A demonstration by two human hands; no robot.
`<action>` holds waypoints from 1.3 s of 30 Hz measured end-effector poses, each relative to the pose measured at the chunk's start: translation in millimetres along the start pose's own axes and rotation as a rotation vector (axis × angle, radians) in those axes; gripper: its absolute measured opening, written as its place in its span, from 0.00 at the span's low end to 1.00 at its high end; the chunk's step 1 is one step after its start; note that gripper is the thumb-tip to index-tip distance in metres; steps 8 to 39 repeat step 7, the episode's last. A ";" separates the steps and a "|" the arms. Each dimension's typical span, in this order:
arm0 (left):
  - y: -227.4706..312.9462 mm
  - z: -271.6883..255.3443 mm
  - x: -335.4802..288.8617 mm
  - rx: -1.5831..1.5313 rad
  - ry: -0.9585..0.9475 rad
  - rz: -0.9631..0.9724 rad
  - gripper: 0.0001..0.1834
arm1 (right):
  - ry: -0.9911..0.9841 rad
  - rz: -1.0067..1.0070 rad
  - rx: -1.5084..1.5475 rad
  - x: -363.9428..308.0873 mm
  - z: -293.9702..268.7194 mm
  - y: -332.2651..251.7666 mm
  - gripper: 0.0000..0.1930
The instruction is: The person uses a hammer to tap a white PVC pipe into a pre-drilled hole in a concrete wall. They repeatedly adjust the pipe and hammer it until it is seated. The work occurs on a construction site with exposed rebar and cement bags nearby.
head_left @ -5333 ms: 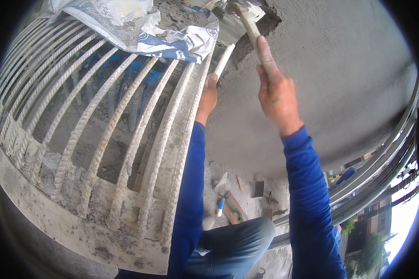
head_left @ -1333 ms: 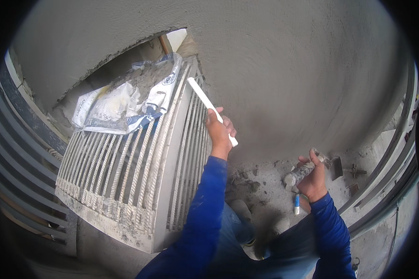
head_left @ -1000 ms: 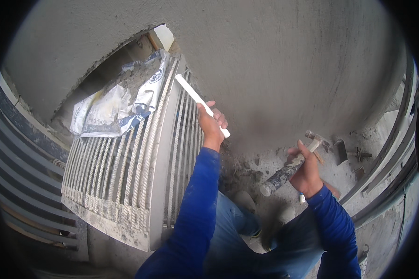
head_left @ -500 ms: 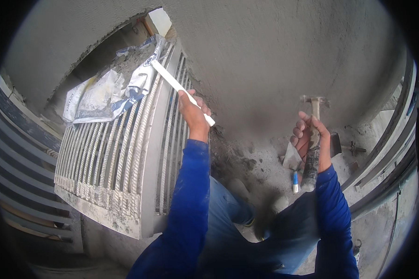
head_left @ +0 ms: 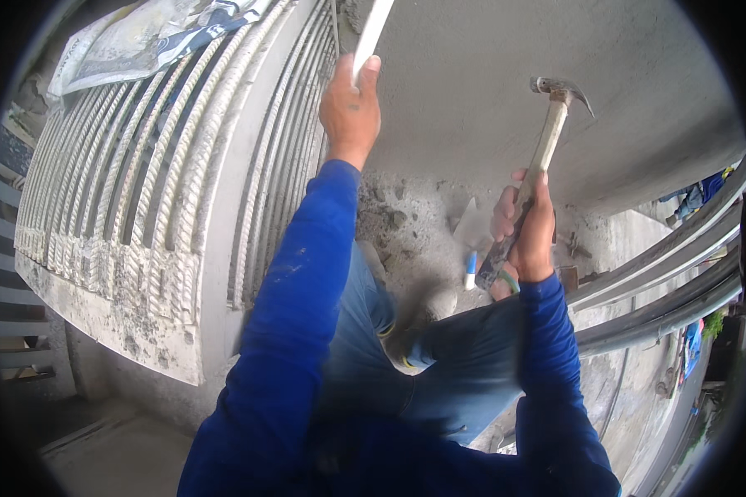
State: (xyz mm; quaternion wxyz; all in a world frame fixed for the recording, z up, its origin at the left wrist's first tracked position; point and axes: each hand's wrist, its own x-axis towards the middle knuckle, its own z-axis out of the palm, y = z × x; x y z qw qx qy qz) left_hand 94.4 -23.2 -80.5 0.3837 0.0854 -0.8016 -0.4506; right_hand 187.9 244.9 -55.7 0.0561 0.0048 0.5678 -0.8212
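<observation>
Closed round the lower end of a slim white plastic pipe or strip [head_left: 374, 31], my left hand [head_left: 350, 116] is raised in front of the grey plastered wall [head_left: 464, 91]. The strip's far end runs out of the picture at the top. On the right, a claw hammer [head_left: 547, 141] stands tilted in my right hand [head_left: 535, 228], its head upward and claw pointing right. My fingers wrap the dark grip of its handle. The hammer head is apart from both the strip and the wall.
A white slatted bench of ribbed bars [head_left: 141, 199] stands at left, with a dusty cement bag [head_left: 141, 45] on it. Behind my right hand lie a pointed trowel blade [head_left: 474, 224] and a blue-and-white tube [head_left: 471, 270] on the rubble-strewn floor. Curved metal rails [head_left: 663, 277] run along the right.
My view has shifted, and bench and bag now sit further left and higher. The strip has swung more upright in my left hand. The hammer appears higher and tilts further right.
</observation>
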 end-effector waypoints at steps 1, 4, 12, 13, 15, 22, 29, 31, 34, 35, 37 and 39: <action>1.5 5.3 -1.8 0.015 -0.011 -0.086 0.29 | -0.001 -0.108 -0.100 -3.1 7.5 2.4 0.23; 12.3 12.9 -2.2 0.024 -0.100 -0.247 0.30 | -0.031 -0.360 -0.369 -6.9 22.9 7.3 0.27; 5.6 21.7 -2.1 0.003 -0.106 -0.255 0.30 | -0.135 -0.365 -0.527 -6.0 29.0 0.8 0.30; 5.6 21.7 -2.1 0.003 -0.106 -0.255 0.30 | -0.135 -0.365 -0.527 -6.0 29.0 0.8 0.30; 5.6 21.7 -2.1 0.003 -0.106 -0.255 0.30 | -0.135 -0.365 -0.527 -6.0 29.0 0.8 0.30; 5.6 21.7 -2.1 0.003 -0.106 -0.255 0.30 | -0.135 -0.365 -0.527 -6.0 29.0 0.8 0.30; 5.6 21.7 -2.1 0.003 -0.106 -0.255 0.30 | -0.135 -0.365 -0.527 -6.0 29.0 0.8 0.30; 5.6 21.7 -2.1 0.003 -0.106 -0.255 0.30 | -0.135 -0.365 -0.527 -6.0 29.0 0.8 0.30; 5.6 21.7 -2.1 0.003 -0.106 -0.255 0.30 | -0.135 -0.365 -0.527 -6.0 29.0 0.8 0.30; 5.6 21.7 -2.1 0.003 -0.106 -0.255 0.30 | -0.135 -0.365 -0.527 -6.0 29.0 0.8 0.30; 5.6 21.7 -2.1 0.003 -0.106 -0.255 0.30 | -0.135 -0.365 -0.527 -6.0 29.0 0.8 0.30; 5.6 21.7 -2.1 0.003 -0.106 -0.255 0.30 | -0.135 -0.365 -0.527 -6.0 29.0 0.8 0.30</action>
